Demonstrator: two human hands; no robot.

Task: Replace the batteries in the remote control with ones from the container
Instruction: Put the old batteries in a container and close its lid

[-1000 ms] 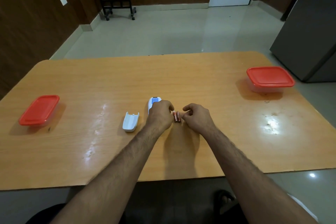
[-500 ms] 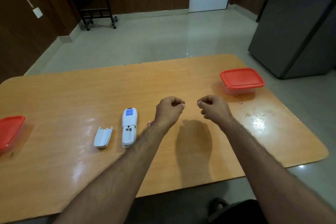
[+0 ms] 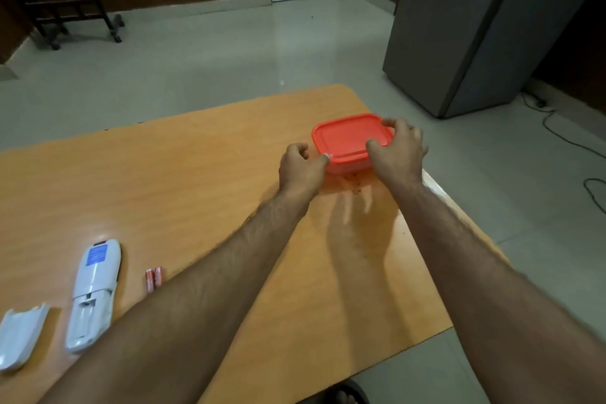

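Note:
A container with a red lid (image 3: 344, 139) stands near the table's far right corner. My right hand (image 3: 398, 149) rests over its right side, fingers curled on the lid's rim. The thumb of my left hand (image 3: 300, 167) touches the lid's near left corner, the other fingers curled. A white remote control (image 3: 93, 292) lies face down at the lower left with its battery bay open. Its loose cover (image 3: 19, 336) lies to its left. Two reddish batteries (image 3: 154, 277) lie side by side just right of the remote.
The wooden table (image 3: 203, 193) ends close behind and to the right of the container. A grey fridge (image 3: 475, 26) stands on the floor beyond the right edge. A dark metal stand (image 3: 65, 10) is at the far left. Cables (image 3: 564, 131) trail on the floor.
Both hands left the batteries beside the remote and moved right to the red-lidded container. My view swung right, so the left container is out of frame.

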